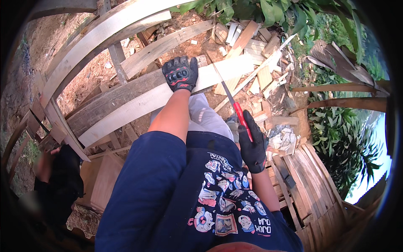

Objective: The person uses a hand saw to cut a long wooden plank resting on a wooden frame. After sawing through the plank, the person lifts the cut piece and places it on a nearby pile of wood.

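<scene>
Nearest, the right hand (253,145), in a black glove, is closed round the red handle of a handsaw (233,102), whose blade runs up and to the left towards the pale plank (138,103). Farther out, the gloved left hand (181,74) lies flat on that plank, fingers spread, holding nothing. The plank's long axis slopes from lower left to upper right. Beyond lie scattered offcuts (256,46); no labels or signs are visible there.
</scene>
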{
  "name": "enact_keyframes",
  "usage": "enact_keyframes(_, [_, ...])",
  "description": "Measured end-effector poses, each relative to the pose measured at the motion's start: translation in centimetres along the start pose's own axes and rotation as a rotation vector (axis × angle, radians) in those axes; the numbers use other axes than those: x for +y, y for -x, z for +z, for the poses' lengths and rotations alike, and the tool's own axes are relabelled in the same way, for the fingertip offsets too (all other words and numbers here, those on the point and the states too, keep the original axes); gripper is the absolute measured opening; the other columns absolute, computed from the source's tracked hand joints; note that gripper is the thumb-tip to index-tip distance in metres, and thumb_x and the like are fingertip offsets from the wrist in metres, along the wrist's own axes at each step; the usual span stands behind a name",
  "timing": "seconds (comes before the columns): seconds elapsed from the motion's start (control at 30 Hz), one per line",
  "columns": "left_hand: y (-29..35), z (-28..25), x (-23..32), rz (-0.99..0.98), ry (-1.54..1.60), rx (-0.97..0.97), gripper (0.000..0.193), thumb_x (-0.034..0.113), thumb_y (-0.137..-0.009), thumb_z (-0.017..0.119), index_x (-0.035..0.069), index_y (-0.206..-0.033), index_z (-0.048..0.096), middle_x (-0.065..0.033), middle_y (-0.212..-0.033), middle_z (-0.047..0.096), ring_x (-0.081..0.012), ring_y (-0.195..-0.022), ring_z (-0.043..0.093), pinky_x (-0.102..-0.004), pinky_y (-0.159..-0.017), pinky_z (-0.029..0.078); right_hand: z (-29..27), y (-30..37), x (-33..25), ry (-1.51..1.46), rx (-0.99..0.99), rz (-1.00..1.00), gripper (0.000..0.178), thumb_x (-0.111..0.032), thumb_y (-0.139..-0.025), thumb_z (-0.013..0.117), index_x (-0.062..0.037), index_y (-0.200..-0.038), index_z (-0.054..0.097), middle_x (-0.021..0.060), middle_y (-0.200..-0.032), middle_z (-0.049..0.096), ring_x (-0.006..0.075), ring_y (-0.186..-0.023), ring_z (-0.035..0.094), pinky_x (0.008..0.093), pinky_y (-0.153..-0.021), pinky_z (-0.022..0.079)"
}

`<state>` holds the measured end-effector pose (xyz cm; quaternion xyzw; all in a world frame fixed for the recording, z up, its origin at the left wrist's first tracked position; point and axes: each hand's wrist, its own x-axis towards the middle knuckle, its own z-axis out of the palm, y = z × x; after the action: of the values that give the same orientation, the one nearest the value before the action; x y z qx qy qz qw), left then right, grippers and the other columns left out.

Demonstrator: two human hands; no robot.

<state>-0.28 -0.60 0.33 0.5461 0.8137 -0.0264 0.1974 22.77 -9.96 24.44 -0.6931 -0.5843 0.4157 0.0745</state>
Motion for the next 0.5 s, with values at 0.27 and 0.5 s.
enact_keyframes(0.27, [-0.3,-0.3,0.3,0.016,-0.006,-0.035,0.053,0.055,-0.107,0.049,0.014,-0.118,0.080,-0.0103,-0.123,0.076,-0.0303,-0.121,0.067,-0.0495,-0.114,0.042,-4.0,0.9,-5.3,-0.091,0.007,0.263,0.046,-0.016,-0.105,0.067,-0.0027,-0.149,0.063,0.0256,-0.133,0.074,0.0365,-0.117,0.077,0.0429,-0.098,0.059])
enact_keyframes(0.5, [-0.3,-0.1,-0.1,0.004,0.020,-0.054,0.051,0.054,-0.106,0.051,0.013,-0.114,0.080,-0.0107,-0.122,0.076,-0.0307,-0.120,0.068,-0.0498,-0.113,0.043,0.8,-4.6,-5.0,-0.032,-0.020,-0.034,0.042,-0.018,-0.105,0.068,-0.0008,-0.143,0.066,0.0278,-0.129,0.074,0.0375,-0.113,0.077,0.0454,-0.096,0.059])
